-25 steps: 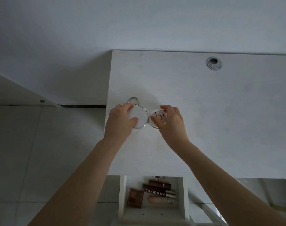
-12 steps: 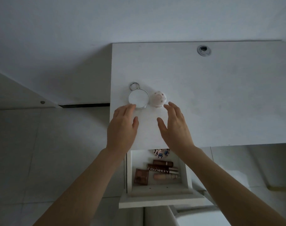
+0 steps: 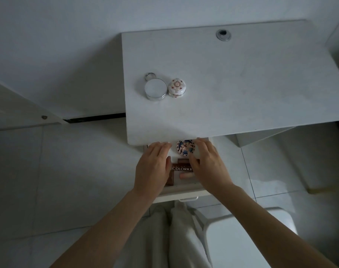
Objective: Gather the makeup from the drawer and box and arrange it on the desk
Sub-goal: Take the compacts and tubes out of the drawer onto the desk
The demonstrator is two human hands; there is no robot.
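Note:
A round silver-rimmed compact with a ring (image 3: 155,89) and a small white patterned jar (image 3: 177,87) sit side by side on the white desk (image 3: 242,89), near its left side. Below the desk's front edge the white drawer (image 3: 181,192) stands pulled out. Inside it lie a round patterned compact (image 3: 184,148), a dark tube lettered COLORKEY (image 3: 181,169), a brown palette (image 3: 169,178) and a pale pink tube (image 3: 186,176). My left hand (image 3: 152,169) and my right hand (image 3: 208,165) hover over the drawer, fingers spread, holding nothing, one on each side of the round compact.
A metal cable grommet (image 3: 223,35) is set in the desk's back. A white chair seat (image 3: 247,238) is at the lower right, beside my light trousers (image 3: 164,238). Tiled floor lies to the left; a white wall stands behind the desk.
Both hands let go of the silver compact and the patterned jar, left them on the desk, and drew back down over the open drawer. The view tilted downward.

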